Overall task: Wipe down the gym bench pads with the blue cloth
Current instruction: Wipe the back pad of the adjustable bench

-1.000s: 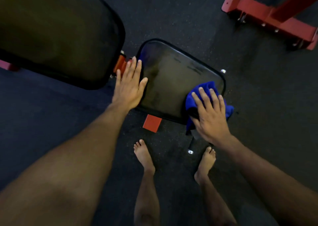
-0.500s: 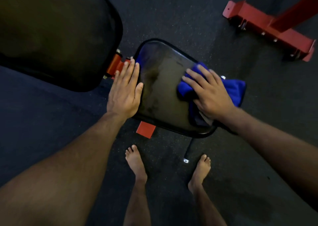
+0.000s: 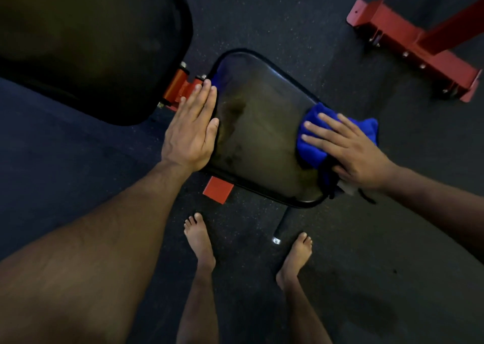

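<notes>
Fingers [image 3: 323,130] of the right hand [image 3: 351,150] lie spread and nearly straight on top of the blue cloth [image 3: 311,144], pressing it flat against the right edge of the small black seat pad [image 3: 262,129]. Part of the cloth bunches beyond the pad's rim, behind the knuckles, and a darker fold hangs under the wrist. At the pad's opposite edge the left hand [image 3: 192,129] rests flat, its fingers straight and held close together, thumb alongside, fingertips reaching the red hinge bracket [image 3: 180,88]. That bracket joins the seat pad to the larger black back pad [image 3: 91,45], which fills the upper left of the head view. The seat pad's surface shows dull smudges near its left side. Below it a red frame end [image 3: 218,189] and a dark peg [image 3: 281,226] stick out over the speckled dark floor [image 3: 288,16], where two bare feet [image 3: 200,241] stand. A red steel base [image 3: 416,50] sits well apart at upper right.
</notes>
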A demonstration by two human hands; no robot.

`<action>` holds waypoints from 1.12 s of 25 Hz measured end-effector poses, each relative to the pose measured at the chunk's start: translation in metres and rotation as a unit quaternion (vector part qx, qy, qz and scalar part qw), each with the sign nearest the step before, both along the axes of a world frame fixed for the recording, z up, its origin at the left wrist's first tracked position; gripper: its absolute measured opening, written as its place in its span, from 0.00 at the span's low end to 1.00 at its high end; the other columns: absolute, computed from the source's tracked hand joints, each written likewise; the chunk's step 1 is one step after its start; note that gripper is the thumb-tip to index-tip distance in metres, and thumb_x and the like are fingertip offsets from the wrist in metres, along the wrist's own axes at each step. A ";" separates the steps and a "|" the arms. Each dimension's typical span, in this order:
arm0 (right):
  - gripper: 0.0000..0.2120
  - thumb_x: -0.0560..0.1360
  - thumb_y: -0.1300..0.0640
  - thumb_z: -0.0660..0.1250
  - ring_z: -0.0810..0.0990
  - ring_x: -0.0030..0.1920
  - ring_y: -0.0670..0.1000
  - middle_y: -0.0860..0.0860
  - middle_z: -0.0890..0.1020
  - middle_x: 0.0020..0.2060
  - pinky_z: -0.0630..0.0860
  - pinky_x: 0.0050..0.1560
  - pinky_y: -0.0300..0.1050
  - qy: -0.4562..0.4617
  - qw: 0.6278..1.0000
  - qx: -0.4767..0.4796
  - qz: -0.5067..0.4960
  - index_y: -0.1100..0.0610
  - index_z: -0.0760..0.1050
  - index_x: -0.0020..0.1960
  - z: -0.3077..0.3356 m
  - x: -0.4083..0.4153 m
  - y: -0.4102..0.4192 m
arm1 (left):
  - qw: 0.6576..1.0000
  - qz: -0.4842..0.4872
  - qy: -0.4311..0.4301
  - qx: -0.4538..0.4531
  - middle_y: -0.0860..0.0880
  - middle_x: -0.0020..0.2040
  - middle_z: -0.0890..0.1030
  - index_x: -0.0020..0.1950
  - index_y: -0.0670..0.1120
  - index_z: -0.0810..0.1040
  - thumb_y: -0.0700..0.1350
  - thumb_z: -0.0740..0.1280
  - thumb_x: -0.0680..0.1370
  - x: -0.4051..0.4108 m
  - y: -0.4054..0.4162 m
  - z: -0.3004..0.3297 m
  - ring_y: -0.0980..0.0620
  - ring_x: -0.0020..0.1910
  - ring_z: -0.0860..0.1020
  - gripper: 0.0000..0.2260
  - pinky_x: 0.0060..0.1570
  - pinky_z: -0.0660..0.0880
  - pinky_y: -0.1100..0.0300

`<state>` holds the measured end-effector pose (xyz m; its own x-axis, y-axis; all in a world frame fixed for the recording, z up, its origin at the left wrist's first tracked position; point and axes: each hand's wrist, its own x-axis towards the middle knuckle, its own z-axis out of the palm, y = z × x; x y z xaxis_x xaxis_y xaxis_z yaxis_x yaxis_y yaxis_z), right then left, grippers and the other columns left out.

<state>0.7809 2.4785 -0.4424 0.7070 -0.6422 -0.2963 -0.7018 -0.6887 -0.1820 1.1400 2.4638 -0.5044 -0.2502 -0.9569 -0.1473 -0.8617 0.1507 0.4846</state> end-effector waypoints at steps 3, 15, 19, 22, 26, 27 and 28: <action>0.39 0.64 0.57 0.57 0.55 0.79 0.56 0.49 0.62 0.77 0.55 0.75 0.60 -0.003 1.000 -0.002 0.009 0.51 0.62 0.77 -0.008 0.019 -0.035 | 1.000 -0.007 0.005 -0.013 0.46 0.84 0.51 0.83 0.44 0.51 0.52 0.48 0.85 -0.001 0.000 -0.002 0.50 0.83 0.49 0.27 0.81 0.49 0.49; 0.39 0.64 0.58 0.58 0.55 0.79 0.54 0.49 0.62 0.78 0.55 0.76 0.59 -0.043 0.997 -0.017 -0.058 0.51 0.65 0.76 -0.012 0.015 -0.023 | 1.000 -0.008 0.009 -0.024 0.47 0.84 0.51 0.83 0.44 0.52 0.50 0.49 0.85 0.000 -0.002 -0.004 0.52 0.82 0.48 0.27 0.81 0.47 0.54; 0.38 0.63 0.60 0.57 0.59 0.77 0.56 0.48 0.66 0.76 0.59 0.74 0.60 -0.030 0.992 -0.012 -0.118 0.52 0.67 0.74 -0.013 0.022 -0.014 | 0.999 -0.030 -0.026 0.011 0.47 0.84 0.49 0.84 0.44 0.50 0.50 0.49 0.86 -0.004 -0.003 0.010 0.52 0.83 0.47 0.27 0.81 0.46 0.52; 0.36 0.64 0.60 0.57 0.61 0.76 0.59 0.50 0.67 0.75 0.62 0.72 0.63 -0.040 0.990 0.008 -0.138 0.53 0.68 0.74 -0.004 0.059 -0.044 | 0.978 -0.128 -0.166 -0.015 0.44 0.84 0.52 0.83 0.43 0.51 0.54 0.47 0.86 0.022 -0.012 0.037 0.48 0.83 0.49 0.27 0.80 0.44 0.50; 0.36 0.63 0.61 0.54 0.67 0.71 0.61 0.60 0.70 0.72 0.57 0.76 0.51 -0.112 0.992 -0.008 -0.065 0.62 0.69 0.72 0.013 0.065 -0.036 | 0.914 -0.270 -0.266 -0.141 0.41 0.81 0.56 0.81 0.39 0.60 0.53 0.49 0.84 0.120 -0.041 0.100 0.55 0.81 0.38 0.29 0.78 0.37 0.52; 0.36 0.63 0.60 0.55 0.66 0.71 0.61 0.60 0.69 0.72 0.57 0.75 0.51 -0.115 0.993 -0.027 -0.004 0.61 0.69 0.73 0.011 0.059 -0.018 | 0.897 -0.293 -0.290 -0.161 0.41 0.81 0.55 0.81 0.38 0.60 0.52 0.50 0.84 0.146 -0.050 0.114 0.55 0.81 0.37 0.28 0.79 0.39 0.49; 0.36 0.65 0.59 0.58 0.64 0.73 0.61 0.58 0.67 0.74 0.57 0.75 0.53 -0.105 0.992 -0.040 0.052 0.59 0.67 0.74 0.009 0.052 0.000 | 0.881 -0.309 -0.314 -0.170 0.41 0.81 0.54 0.81 0.38 0.59 0.51 0.51 0.85 0.167 -0.060 0.126 0.54 0.81 0.37 0.27 0.79 0.42 0.45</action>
